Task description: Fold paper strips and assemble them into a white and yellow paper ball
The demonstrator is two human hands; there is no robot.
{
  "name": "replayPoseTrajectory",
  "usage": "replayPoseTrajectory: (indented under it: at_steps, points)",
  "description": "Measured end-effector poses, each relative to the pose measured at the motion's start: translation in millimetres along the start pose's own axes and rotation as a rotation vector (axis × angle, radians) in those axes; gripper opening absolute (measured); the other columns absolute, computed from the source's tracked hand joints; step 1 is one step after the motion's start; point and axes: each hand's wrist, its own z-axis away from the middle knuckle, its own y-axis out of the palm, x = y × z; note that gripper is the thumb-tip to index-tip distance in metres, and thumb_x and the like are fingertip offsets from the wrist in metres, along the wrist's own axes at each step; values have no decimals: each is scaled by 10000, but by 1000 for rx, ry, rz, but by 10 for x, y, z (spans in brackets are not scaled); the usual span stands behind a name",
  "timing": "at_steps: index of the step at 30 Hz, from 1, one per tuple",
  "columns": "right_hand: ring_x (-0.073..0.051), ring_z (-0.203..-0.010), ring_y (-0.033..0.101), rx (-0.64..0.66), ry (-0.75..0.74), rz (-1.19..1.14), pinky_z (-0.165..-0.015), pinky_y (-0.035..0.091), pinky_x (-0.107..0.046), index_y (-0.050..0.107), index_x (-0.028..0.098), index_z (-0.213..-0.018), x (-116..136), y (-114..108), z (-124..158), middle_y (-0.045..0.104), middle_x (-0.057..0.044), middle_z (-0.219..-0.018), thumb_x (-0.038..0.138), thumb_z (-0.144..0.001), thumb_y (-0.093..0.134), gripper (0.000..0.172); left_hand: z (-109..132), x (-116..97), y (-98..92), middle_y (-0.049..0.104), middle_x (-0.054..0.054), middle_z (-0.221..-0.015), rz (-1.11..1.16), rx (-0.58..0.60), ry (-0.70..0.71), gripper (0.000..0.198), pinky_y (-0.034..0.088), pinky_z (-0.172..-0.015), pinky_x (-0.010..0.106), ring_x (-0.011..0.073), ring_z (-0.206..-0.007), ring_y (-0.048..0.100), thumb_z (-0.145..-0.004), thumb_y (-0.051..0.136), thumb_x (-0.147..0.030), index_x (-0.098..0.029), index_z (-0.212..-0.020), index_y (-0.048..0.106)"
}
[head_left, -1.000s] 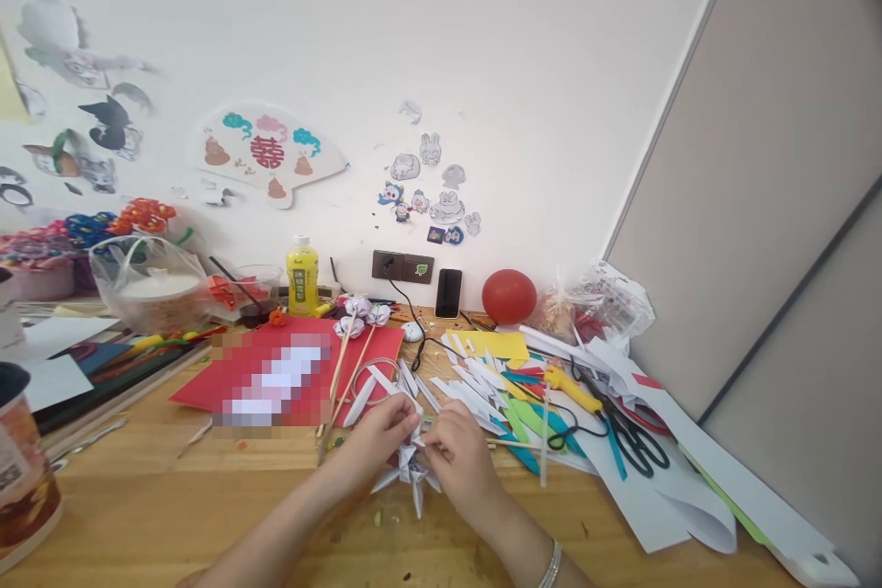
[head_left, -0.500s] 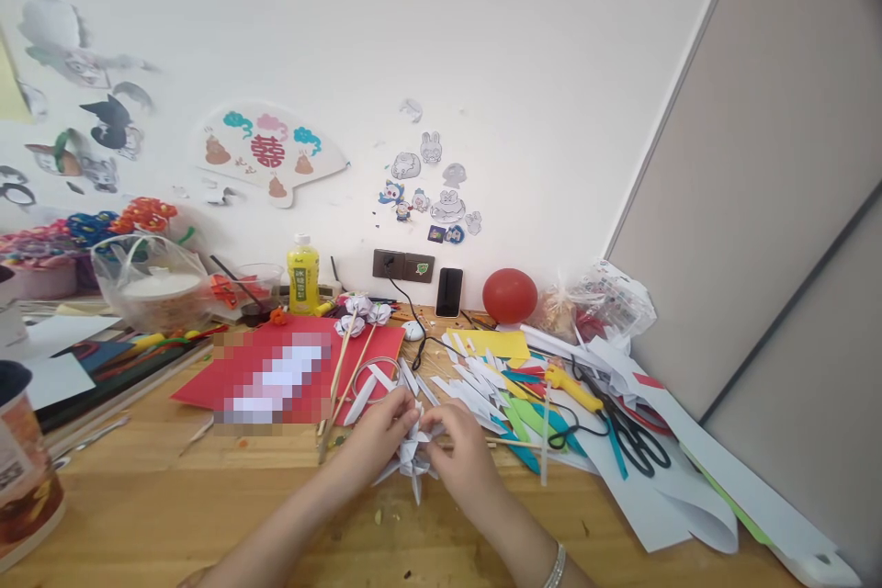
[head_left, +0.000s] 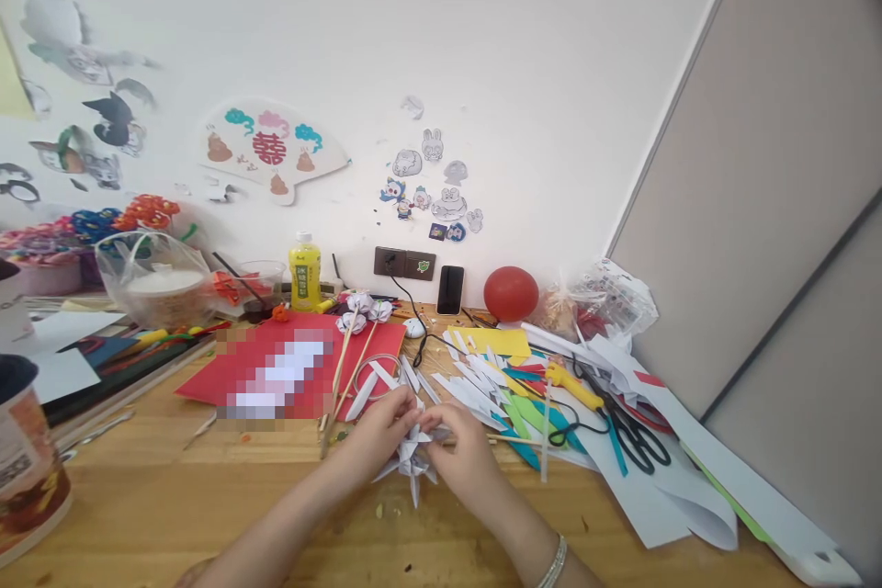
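Observation:
Both my hands meet over the wooden table (head_left: 172,505) on a white folded-paper star (head_left: 412,467) with pointed petals. My left hand (head_left: 381,430) pinches the star's upper left side, fingers closed on it. My right hand (head_left: 461,452) grips the star from the right, fingers curled, a bracelet on its wrist. Points of the star stick out below and to the left of my fingers. Just beyond my hands lie several loose white, green and blue folded paper strips (head_left: 482,381).
A red sheet (head_left: 207,377) with wooden sticks (head_left: 341,372) lies behind left. A yellow glue gun (head_left: 571,389) and black scissors (head_left: 630,441) sit right. A cup (head_left: 24,469) stands at the left edge. A yellow bottle (head_left: 304,273), phone (head_left: 450,290) and red ball (head_left: 511,293) line the wall.
My hands have drawn closer together on the paper star, and the view has shifted slightly. The star has stayed in the same place.

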Motion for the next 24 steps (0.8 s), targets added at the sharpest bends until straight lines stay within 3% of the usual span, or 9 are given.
replayPoseTrajectory:
  at_steps: [7,11,14,18,20,24]
  points:
    - [-168,-727,489,32,-73,130,-652,390,-271,599,201,-727,62,32,14,554,-2,-672,-11,-652,464,262,-20,68,8,450,-58,-588,-43,-39,10,142,335,-533,221,131,-577,436,-765,417,-305,-204,-665,417]
    - [-154,-735,534,12,98,8,-670,417,-258,596,191,-807,-9,50,10,574,-3,-751,-23,-583,464,337,-14,77,5,464,-58,-585,-66,-27,-2,133,326,-515,216,131,-562,441,-759,417,-307,-205,-675,431]
    - [-142,-690,537,-2,193,12,-635,416,-241,582,183,-723,-31,78,10,564,7,-721,-16,-565,456,284,-20,98,33,472,-49,-597,-86,-38,-5,136,337,-533,227,142,-586,459,-755,418,-304,-204,-664,427]
    - [-160,-697,507,-4,76,173,-628,388,-252,568,191,-645,25,87,12,548,9,-643,-16,-587,454,244,-24,102,69,478,-37,-617,-106,-78,-12,127,360,-573,246,157,-622,478,-753,401,-295,-206,-664,416]
    - [-171,-715,505,7,39,216,-639,386,-261,584,197,-675,46,74,9,556,5,-642,-12,-593,467,252,-21,93,71,481,-36,-616,-113,-89,-16,123,367,-578,248,159,-624,485,-749,400,-294,-208,-662,415]
    - [-163,-718,544,-6,181,161,-639,416,-249,612,200,-815,44,55,2,580,-1,-714,1,-584,485,330,-17,73,61,484,-36,-601,-127,-105,-29,123,366,-554,245,163,-603,488,-739,407,-304,-211,-660,424]
